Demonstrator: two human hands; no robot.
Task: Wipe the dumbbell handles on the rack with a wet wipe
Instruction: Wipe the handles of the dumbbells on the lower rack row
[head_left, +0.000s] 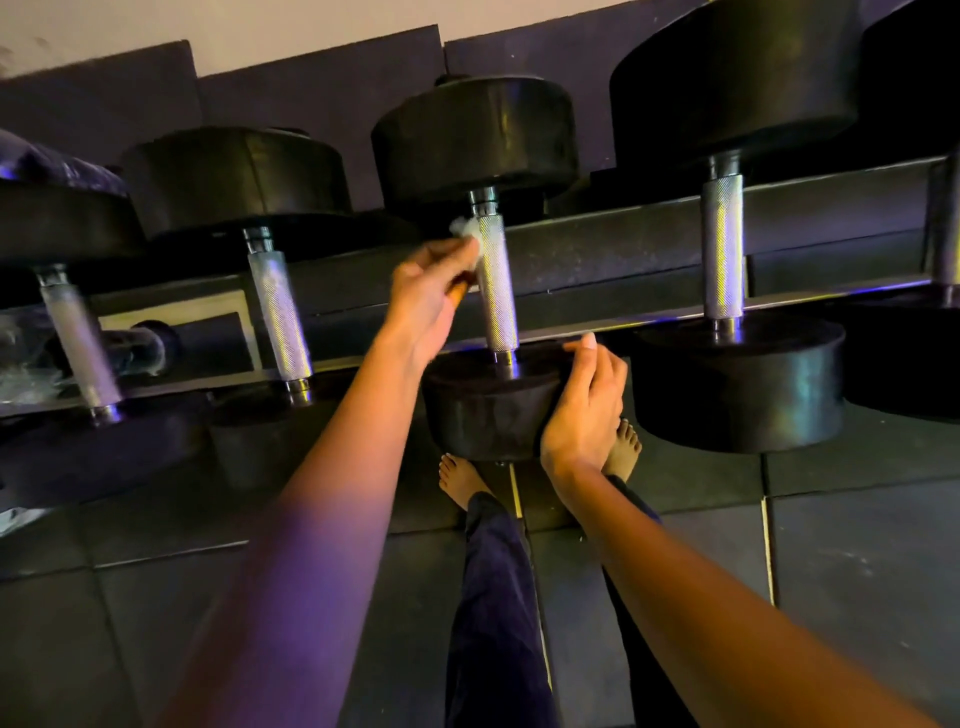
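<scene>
Wet wipe (464, 231) sits on the upper left side of the centre dumbbell handle (496, 283), pinched in the left hand (428, 299).

Left to right: neighbour handle (278, 312) is a knurled silver cylinder with smooth collars at both ends. Left hand is just left of the centre handle, fingertips clamping the wipe against it. The wipe is a small white crumpled wad. Centre handle has the same diamond knurl and a bright metal finish. Rack rail (623, 244) is a dark, flat, scuffed bar running behind the handles. Near head (483, 415) is a round, matte black puck. Right hand (584, 400) grips its right rim, fingers curled over the edge. Larger dumbbell (737, 379) is next, same build. Floor (857, 571) has dark square tiles.
</scene>
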